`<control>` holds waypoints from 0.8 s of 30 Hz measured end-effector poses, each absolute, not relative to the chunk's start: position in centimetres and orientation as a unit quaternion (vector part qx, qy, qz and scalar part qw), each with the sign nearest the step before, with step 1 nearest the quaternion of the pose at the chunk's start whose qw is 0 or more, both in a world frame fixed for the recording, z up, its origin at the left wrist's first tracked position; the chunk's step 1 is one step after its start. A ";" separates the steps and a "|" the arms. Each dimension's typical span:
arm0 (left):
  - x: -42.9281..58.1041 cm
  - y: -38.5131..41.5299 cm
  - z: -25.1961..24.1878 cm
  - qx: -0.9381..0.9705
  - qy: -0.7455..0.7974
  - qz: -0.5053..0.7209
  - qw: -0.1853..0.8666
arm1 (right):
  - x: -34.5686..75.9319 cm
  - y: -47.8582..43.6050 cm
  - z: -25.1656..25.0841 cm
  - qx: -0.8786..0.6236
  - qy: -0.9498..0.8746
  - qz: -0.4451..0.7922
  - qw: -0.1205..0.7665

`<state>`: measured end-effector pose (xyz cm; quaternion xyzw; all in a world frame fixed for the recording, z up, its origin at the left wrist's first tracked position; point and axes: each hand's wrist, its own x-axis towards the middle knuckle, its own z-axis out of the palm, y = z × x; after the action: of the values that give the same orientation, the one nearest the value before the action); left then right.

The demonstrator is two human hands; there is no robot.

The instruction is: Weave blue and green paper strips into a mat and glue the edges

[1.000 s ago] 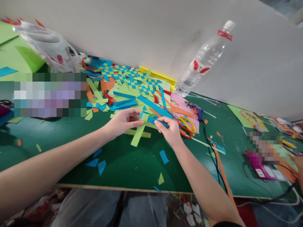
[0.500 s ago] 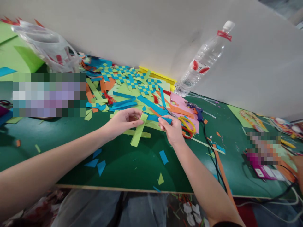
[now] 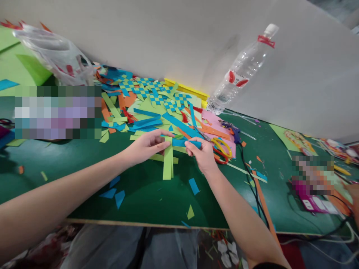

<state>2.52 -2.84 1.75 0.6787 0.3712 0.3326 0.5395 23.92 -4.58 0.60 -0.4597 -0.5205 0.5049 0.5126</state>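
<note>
My left hand pinches the top of a light green paper strip that hangs down toward me over the green table. Crossing that top end is a blue paper strip, and my right hand grips it with closed fingers. The two strips meet between my hands, just in front of a heap of loose green, blue and orange strips.
Woven blue-and-green mats lie against the white wall. Yellow-handled scissors rest right of my right hand, near a glue gun with a black cable. A clear bottle leans on the wall. A plastic bag sits far left. Paper scraps dot the table.
The green strip has swung from slanting to nearly straight toward me. My right hand has drawn the blue strip left and closer to my left hand.
</note>
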 end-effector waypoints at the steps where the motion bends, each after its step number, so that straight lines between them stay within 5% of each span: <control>1: 2.5 -2.8 1.7 0.687 0.371 0.330 0.531 | 23.9 -4.6 0.6 -0.459 -0.515 0.509 0.515; 12: 2.6 -3.0 1.8 0.713 0.390 0.323 0.484 | 23.6 -4.8 0.3 -0.403 -0.513 0.539 0.533; 24: 3.1 -3.5 1.7 0.738 0.327 0.304 0.506 | 23.0 -6.0 1.3 -0.420 -0.692 0.417 0.413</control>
<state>3.11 -3.52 1.67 0.7384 0.3272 0.3037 0.5055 23.00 -5.95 1.30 -0.4198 -0.6923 0.4173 0.4127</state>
